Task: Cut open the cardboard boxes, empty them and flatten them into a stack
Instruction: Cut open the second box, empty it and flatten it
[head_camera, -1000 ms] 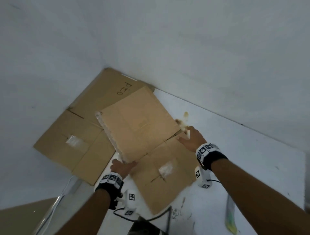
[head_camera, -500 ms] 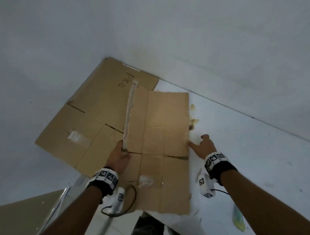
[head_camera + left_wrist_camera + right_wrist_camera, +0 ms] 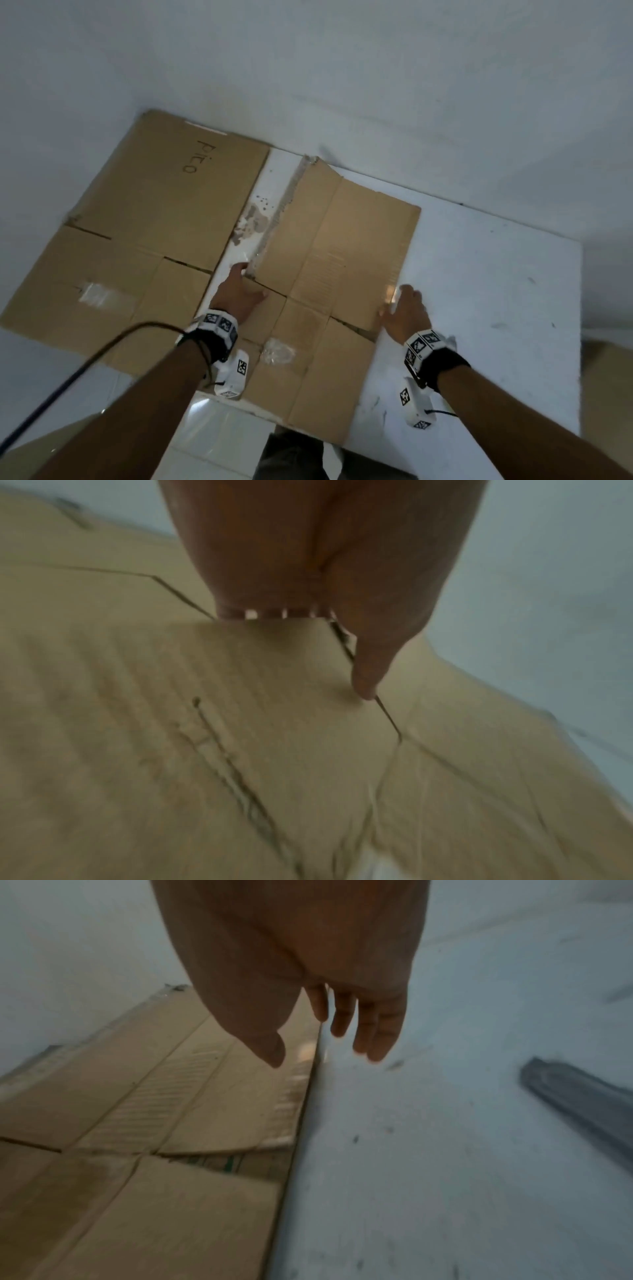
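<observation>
A small flattened cardboard box (image 3: 335, 246) lies on the white table, in the middle. My left hand (image 3: 239, 291) grips its left edge, with the fingers tucked under the cardboard (image 3: 240, 723) and the thumb (image 3: 369, 669) on top. At the sheet's right edge is my right hand (image 3: 406, 311), fingers (image 3: 377, 1031) straight, beside the cardboard (image 3: 154, 1110) with the thumb over it. A larger flattened box (image 3: 164, 205) with handwriting on it lies flat to the left, apart from the small one.
The white table (image 3: 496, 291) meets a wall at the back and ends at the right. A stained strip (image 3: 251, 219) shows between the two sheets. A black cable (image 3: 85, 363) hangs at the left. A grey object (image 3: 582, 1104) lies right of my right hand.
The small sheet has turned and moved right, off the large flattened box, and now lies beside it. Both hands went along with it, one at each side edge.
</observation>
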`<state>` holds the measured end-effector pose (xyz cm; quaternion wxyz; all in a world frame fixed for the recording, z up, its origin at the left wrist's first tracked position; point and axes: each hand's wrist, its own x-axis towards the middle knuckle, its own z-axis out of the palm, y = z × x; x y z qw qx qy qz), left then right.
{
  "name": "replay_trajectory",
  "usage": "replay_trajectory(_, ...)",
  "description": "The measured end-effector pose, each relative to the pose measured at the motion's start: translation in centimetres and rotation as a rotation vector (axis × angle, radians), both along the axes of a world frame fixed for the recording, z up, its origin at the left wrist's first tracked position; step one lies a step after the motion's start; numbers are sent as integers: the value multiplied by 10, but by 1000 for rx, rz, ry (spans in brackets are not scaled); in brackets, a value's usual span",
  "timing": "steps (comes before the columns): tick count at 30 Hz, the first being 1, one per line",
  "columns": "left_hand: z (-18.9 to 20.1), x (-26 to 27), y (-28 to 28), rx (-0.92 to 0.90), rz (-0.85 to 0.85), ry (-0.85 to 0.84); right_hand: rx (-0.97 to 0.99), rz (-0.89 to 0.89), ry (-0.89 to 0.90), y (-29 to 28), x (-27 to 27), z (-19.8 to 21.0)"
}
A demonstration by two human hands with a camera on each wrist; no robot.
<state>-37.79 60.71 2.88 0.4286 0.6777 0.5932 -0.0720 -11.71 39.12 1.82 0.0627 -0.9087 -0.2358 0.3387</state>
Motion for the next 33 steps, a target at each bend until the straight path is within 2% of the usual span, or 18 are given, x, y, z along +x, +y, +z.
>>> replay_trajectory(3,-4,9,-33,254,-261,283,57,155,-194,14,21,3)
replay_trajectory(6,-15,7,-77,230,-476,352,40,412,-255,60,41,3)
replay_trajectory(9,-34,-1,-105,165,-434,313,-34,634,-225,118,53,-5)
replay_trajectory(12,-51,-9,-111,188,-376,319,-140,784,-180,163,61,-20)
replay_trajectory(16,-63,-10,-107,141,-395,384,-213,822,-123,184,66,-44)
replay_trajectory(19,-62,-11,-104,115,-396,381,-245,815,-119,184,67,-45)
replay_trajectory(23,-52,-8,-115,140,-348,375,-238,764,-139,178,55,-24)
replay_trajectory(26,-38,-5,-169,189,-279,344,-201,649,-140,126,27,-21)
replay_trajectory(29,-45,-16,-218,126,-372,332,-163,712,-194,45,-6,-39)
replay_trajectory(31,-57,-20,-223,146,-400,369,-86,737,-271,19,-14,-52)
replay_trajectory(33,-66,-20,-222,147,-421,398,-49,728,-317,18,-14,-60)
